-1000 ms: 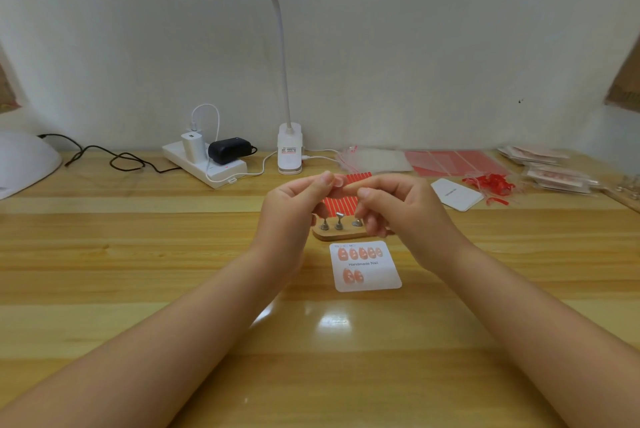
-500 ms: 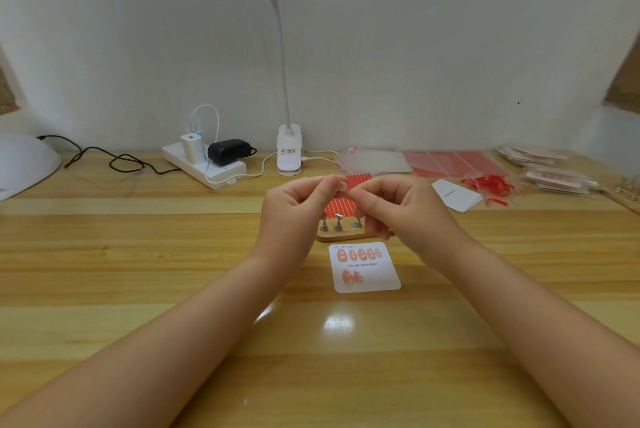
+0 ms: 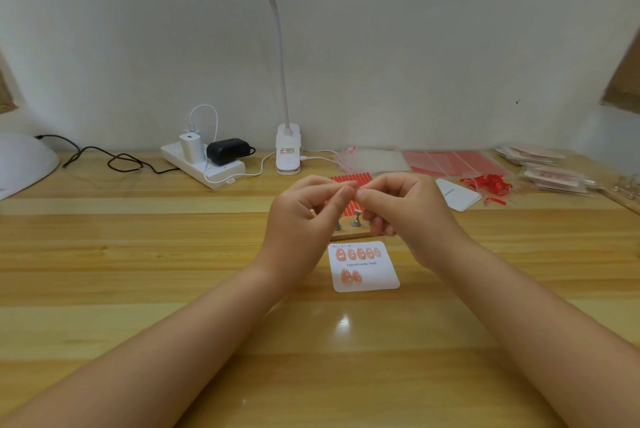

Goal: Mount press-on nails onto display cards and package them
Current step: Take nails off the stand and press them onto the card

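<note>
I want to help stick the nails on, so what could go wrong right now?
Both hands, left hand and right hand, pinch something tiny above the small wooden stand with metal pegs. It could slip and drop among the pegs. The white display card with orange nails lies loose on the wooden table, so a lowering wrist might nudge it and knock the nails crooked.

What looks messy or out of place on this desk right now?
Only the red strip scraps, strewn loosely at the right beside the spare white card. The display card lies slightly askew, with its lower row of nails just started. Nothing looks spilled or damaged.
</note>
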Demonstrator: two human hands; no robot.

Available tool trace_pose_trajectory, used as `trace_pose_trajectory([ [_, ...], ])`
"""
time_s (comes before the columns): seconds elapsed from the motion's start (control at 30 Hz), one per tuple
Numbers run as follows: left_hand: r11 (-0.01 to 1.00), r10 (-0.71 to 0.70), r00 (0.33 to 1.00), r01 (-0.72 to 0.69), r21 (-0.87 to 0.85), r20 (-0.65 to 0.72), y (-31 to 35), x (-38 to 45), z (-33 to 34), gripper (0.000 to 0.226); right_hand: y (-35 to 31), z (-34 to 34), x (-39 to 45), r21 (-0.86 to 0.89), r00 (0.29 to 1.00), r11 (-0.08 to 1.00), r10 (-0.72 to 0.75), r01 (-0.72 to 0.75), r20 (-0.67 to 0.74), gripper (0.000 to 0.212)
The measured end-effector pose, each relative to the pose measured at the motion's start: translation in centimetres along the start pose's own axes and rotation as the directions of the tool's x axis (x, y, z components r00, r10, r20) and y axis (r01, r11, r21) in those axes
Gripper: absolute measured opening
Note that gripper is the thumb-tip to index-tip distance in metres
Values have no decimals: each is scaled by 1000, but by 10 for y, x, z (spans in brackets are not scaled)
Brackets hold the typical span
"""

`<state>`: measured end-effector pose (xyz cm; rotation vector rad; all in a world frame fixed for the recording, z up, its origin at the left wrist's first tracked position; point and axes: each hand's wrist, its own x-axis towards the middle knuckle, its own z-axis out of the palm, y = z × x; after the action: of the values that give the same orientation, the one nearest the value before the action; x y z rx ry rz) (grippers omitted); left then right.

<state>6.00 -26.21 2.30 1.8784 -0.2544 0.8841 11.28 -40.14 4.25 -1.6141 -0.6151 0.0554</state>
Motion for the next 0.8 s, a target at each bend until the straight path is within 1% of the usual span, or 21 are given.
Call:
trace_pose_trajectory([
  [0.1,995,73,997,-73,63,3,-1,-1,0,14,1,1,1,-47,1000,999,-12,11,-27,21],
  [0.23,973,143,989,-144,180,19,-5,-2,0,18,1,3,-1,-173,996,982,-84,77,-34,16],
  [0.33,969,158,987,-157,190,8,-5,-2,1,18,2,2,-1,-167,995,982,-91,84,-40,15],
  [0.37,977,138,990,-134,167,-11,-5,-1,1,15,2,1,0,-165,996,983,-84,77,-34,14],
  [0.43,995,45,997,-39,94,-69,-6,0,0,12,3,-1,2,-199,997,978,-69,63,-22,14],
  [0.53,994,-109,988,110,11,-107,-7,2,-1,18,8,-10,6,-288,999,957,-24,10,-44,17],
  [0.6,987,-157,982,158,0,-101,-9,1,-2,18,12,-19,9,-331,997,943,1,-28,-80,22],
  [0.67,981,-193,977,193,-12,-93,-11,0,-2,14,15,-27,12,-359,994,933,-7,-34,-112,26],
  [0.8,968,-250,964,249,-22,-88,-16,1,-3,12,22,-38,16,-361,993,932,-12,-32,-118,30],
])
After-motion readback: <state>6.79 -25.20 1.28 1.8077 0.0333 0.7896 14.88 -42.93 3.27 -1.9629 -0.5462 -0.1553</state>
